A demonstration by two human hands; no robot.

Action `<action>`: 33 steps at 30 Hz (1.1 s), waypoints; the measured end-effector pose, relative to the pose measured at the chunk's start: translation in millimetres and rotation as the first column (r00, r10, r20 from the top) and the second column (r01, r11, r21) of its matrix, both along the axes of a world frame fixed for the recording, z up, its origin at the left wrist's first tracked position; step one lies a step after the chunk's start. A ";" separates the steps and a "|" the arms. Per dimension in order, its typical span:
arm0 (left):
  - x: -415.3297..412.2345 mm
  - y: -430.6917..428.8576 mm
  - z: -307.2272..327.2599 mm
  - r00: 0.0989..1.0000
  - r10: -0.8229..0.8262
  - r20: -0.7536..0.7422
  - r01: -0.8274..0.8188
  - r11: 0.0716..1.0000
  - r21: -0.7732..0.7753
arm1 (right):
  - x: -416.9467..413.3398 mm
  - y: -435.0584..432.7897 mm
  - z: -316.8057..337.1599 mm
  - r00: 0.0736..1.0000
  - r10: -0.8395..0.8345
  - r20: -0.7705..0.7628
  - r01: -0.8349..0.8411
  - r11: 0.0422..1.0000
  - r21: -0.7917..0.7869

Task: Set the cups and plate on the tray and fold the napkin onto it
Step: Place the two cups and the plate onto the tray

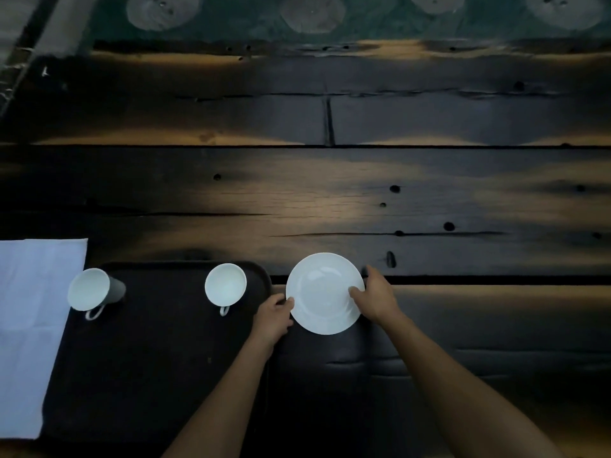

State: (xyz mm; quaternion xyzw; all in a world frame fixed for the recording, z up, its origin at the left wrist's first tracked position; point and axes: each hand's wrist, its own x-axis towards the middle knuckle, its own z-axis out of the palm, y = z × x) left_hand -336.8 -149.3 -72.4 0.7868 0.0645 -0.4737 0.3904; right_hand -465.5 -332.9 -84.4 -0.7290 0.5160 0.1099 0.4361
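Note:
A white plate [322, 292] lies on the dark wooden table just right of the black tray [158, 358]. My left hand [274, 314] grips the plate's left rim and my right hand [377, 297] grips its right rim. One white cup [225, 285] stands upright in the tray's far right corner, handle toward me. A second white cup [91, 289] sits at the tray's far left corner, appearing tilted, handle toward me. A white napkin [29, 325] lies flat left of the tray, its right edge at the tray's left side.
The dark plank table [330, 200] stretches far beyond the tray and to the right. A green patterned surface [363, 18] runs along the far edge.

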 end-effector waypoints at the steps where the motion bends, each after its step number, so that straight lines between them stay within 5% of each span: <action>1: 0.5 0.5 1.1 1.000 -0.011 0.002 0.011 1.000 -0.006 | 1.1 -1.0 -0.4 1.000 0.006 -0.009 -0.006 1.000 -0.007; 19: -22.4 55.3 11.0 0.999 0.000 -0.039 -0.004 0.996 -0.091 | -24.8 35.1 12.1 0.998 -0.050 -0.030 0.047 0.995 -0.088; 33: -2.3 184.2 25.3 1.000 -0.009 -0.003 0.009 0.994 -0.108 | -12.6 153.2 38.3 0.998 -0.067 -0.002 0.067 0.997 -0.046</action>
